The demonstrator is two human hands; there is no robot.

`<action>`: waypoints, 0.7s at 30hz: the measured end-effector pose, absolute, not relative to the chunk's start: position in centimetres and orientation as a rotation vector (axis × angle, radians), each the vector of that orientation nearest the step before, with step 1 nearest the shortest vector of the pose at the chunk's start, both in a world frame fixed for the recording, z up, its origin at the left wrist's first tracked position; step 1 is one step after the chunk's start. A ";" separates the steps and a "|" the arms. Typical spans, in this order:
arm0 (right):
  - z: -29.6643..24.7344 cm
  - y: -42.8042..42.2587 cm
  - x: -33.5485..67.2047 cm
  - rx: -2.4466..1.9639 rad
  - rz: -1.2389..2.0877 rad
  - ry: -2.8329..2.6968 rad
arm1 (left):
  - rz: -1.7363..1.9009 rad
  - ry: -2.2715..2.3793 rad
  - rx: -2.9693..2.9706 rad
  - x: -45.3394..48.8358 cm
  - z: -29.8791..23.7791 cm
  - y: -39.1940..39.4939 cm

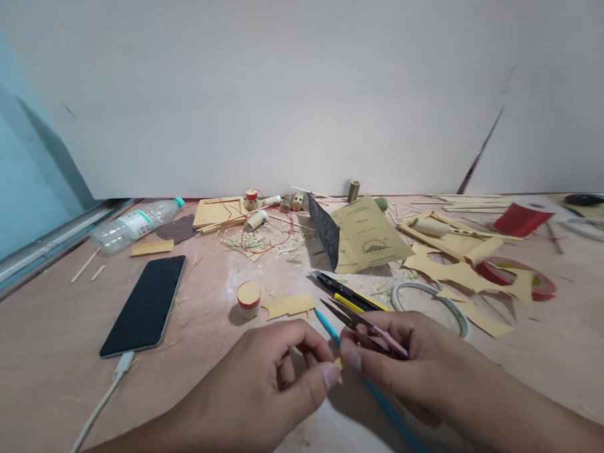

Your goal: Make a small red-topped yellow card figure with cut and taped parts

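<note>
My left hand (283,374) pinches a tiny scrap of yellowish paper (339,364) between thumb and forefinger. Close beside it, my right hand (402,359) is closed on a pair of small scissors (366,330) with pinkish handles, their dark blades pointing up and to the left. The right fingertips come near the scrap; whether they touch it I cannot tell. A blue pencil-like stick (390,409) lies under the right hand. Just beyond the hands are a black utility knife (342,288), a strip of tan paper (290,306) and a small round piece with a red band (248,299).
At the left lie a phone (144,305) with a white cable (100,405) and a plastic bottle (136,225). Folded sandpaper (367,237) stands at the middle back. Cut paper (464,273), a white tape ring (458,313) and red tape (542,286) are on the right.
</note>
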State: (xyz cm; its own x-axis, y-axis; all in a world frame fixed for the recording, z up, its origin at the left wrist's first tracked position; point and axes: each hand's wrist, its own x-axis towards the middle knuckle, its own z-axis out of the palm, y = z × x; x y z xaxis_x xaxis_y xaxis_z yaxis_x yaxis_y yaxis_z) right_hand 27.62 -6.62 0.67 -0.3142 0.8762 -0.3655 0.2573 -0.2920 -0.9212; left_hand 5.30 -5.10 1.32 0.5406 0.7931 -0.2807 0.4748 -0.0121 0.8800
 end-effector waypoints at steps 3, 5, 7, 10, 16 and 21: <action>1.0 -6.8 27.5 -1.396 1.607 -1.532 | 0.385 1.092 1.686 5.4 1.7 -5.1; 1.0 -6.9 27.5 -1.366 1.614 -1.550 | 0.378 1.095 1.666 5.4 1.8 -5.2; 1.0 -6.9 27.6 -1.382 1.618 -1.527 | 0.359 1.074 1.546 5.3 1.8 -5.3; 1.1 -6.7 27.7 -1.436 1.586 -1.477 | 0.325 1.033 1.313 5.2 1.4 -5.2; 1.5 -6.6 27.6 -1.437 1.517 -1.505 | 0.231 1.002 1.313 4.2 1.2 -5.1; 1.5 -6.7 27.7 -1.450 1.521 -1.514 | 0.080 1.215 1.545 3.8 2.4 -5.5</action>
State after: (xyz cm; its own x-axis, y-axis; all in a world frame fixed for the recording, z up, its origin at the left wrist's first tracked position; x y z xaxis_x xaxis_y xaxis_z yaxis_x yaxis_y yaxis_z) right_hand 27.72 -6.68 1.51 -0.2713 0.9137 -0.3025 0.2980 -0.2191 -0.9291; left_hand 3.78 -5.53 2.44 0.4688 0.7097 -0.5258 0.6350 0.1430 0.7591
